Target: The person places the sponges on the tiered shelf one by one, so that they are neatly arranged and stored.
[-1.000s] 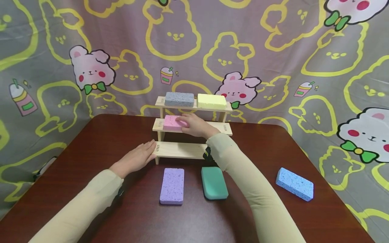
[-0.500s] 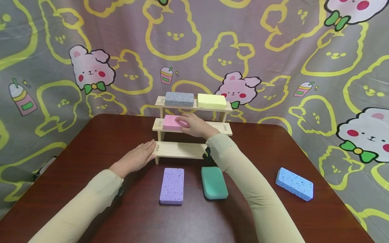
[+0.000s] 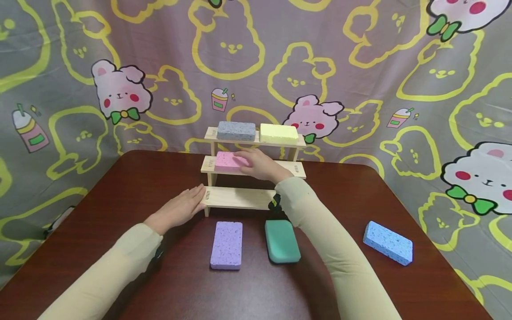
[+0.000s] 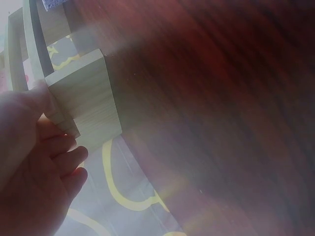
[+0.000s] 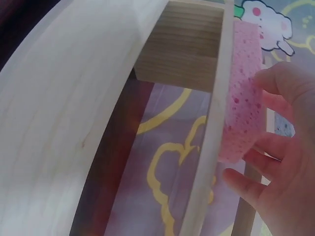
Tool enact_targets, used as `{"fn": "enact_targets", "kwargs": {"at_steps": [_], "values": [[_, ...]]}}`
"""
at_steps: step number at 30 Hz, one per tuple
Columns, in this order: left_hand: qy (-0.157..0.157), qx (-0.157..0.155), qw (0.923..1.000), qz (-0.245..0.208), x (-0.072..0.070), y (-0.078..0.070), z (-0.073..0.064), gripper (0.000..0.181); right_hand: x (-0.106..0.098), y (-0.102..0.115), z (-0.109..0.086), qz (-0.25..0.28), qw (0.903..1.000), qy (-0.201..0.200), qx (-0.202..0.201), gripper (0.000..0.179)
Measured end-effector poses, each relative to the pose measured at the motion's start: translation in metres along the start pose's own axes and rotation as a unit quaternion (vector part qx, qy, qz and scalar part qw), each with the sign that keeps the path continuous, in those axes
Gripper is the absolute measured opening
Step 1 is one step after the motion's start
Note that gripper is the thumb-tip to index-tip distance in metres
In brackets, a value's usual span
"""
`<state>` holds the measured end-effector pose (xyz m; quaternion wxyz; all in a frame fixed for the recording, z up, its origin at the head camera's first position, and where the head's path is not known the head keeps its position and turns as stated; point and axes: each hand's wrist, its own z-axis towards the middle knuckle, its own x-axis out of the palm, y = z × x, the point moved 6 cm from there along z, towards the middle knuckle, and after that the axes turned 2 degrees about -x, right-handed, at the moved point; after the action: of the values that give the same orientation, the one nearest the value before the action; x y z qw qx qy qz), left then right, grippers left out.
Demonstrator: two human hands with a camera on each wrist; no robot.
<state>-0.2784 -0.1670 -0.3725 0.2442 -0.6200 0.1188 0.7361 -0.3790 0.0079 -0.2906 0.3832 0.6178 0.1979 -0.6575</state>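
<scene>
A three-tier wooden display shelf (image 3: 236, 197) stands at the back of the table. On its middle tier, toward the left, lies a pink sponge (image 3: 227, 161). My right hand (image 3: 262, 164) holds this sponge at its right end; in the right wrist view the thumb is at the sponge's edge and the fingertips (image 5: 256, 156) meet its end. My left hand (image 3: 180, 209) grips the left end of the lowest tier, and the left wrist view shows fingers (image 4: 64, 162) curled at the board's end. A grey sponge (image 3: 236, 130) and a yellow sponge (image 3: 278, 133) sit on the top tier.
On the dark wooden table (image 3: 172, 284), a purple sponge (image 3: 226, 245) and a green sponge (image 3: 282, 241) lie in front of the shelf. Farther right is a blue speckled sponge (image 3: 387, 242). A patterned curtain (image 3: 160, 40) hangs close behind the table.
My right hand has shifted very slightly to the right at the pink sponge. The left hand, the shelf and the other sponges stay where they were.
</scene>
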Motion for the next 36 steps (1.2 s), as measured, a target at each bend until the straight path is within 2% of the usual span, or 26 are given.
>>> {"fn": "enact_targets", "kwargs": {"at_steps": [5,11,20,32,36], "values": [[-0.004,0.004,1.0,-0.002,-0.001,-0.001,0.0,0.05,-0.009,-0.002,-0.008,0.025,0.9995,-0.017,-0.001,0.046],[-0.009,0.008,0.9999,-0.003,-0.003,-0.003,0.0,0.049,-0.024,-0.002,-0.025,0.067,0.9959,-0.053,-0.03,0.044],[-0.012,0.009,0.9999,-0.008,-0.003,-0.003,0.0,0.049,-0.04,-0.014,-0.051,0.084,0.9934,-0.07,-0.035,0.046],[-0.012,0.008,0.9999,-0.003,0.0,-0.001,0.0,0.051,-0.049,-0.038,-0.091,0.092,0.9917,-0.08,0.041,0.047],[-0.009,0.005,0.9999,-0.003,0.0,0.0,0.0,0.051,-0.051,-0.045,-0.105,0.107,0.9894,-0.084,0.051,0.048]]}}
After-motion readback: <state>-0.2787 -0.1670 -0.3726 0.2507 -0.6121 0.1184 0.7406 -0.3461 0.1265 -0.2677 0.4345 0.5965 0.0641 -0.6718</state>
